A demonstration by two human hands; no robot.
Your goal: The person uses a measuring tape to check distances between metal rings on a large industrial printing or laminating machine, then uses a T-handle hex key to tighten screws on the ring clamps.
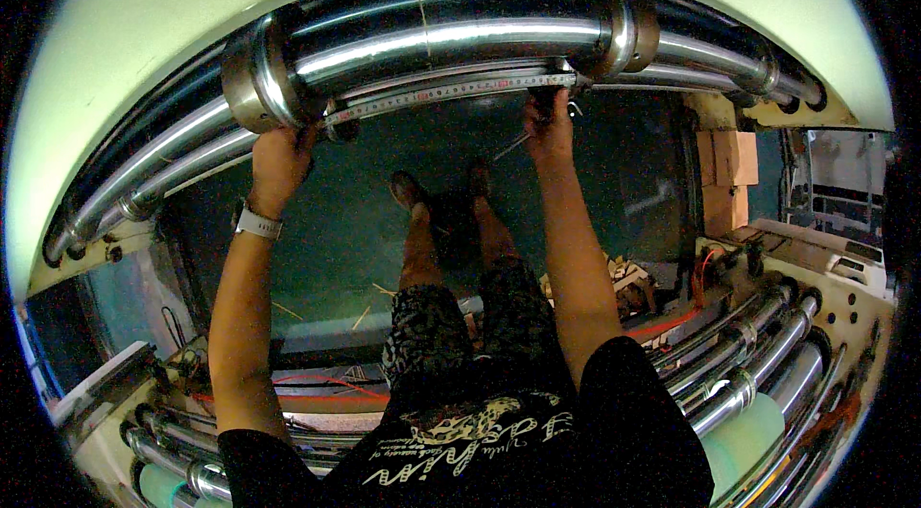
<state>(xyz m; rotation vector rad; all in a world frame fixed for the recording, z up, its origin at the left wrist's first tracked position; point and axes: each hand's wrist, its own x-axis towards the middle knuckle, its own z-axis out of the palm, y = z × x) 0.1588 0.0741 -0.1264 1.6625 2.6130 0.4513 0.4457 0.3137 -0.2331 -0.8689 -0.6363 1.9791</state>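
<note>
A tape measure (451,90) is drawn out between my two hands, its pale marked blade running just below a thick shiny metal roller (460,38). My left hand (279,165), with a white-banded watch on its wrist, is closed at the blade's left end. It is right under a brown-and-silver collar (259,76) on the rollers, which partly hides the fingertips. My right hand (550,132) grips the right end from below, beside a dark piece that I cannot make out. A second collar (628,28) sits above and to the right of this hand.
Cream machine panels (125,47) surround the rollers. Behind me, lower right, are more metal rollers (758,364) and a pale green roll (748,441). Cardboard boxes (729,167) are stacked at right. Red hoses (331,383) run low near my legs; the dark green floor (336,249) holds scattered slivers.
</note>
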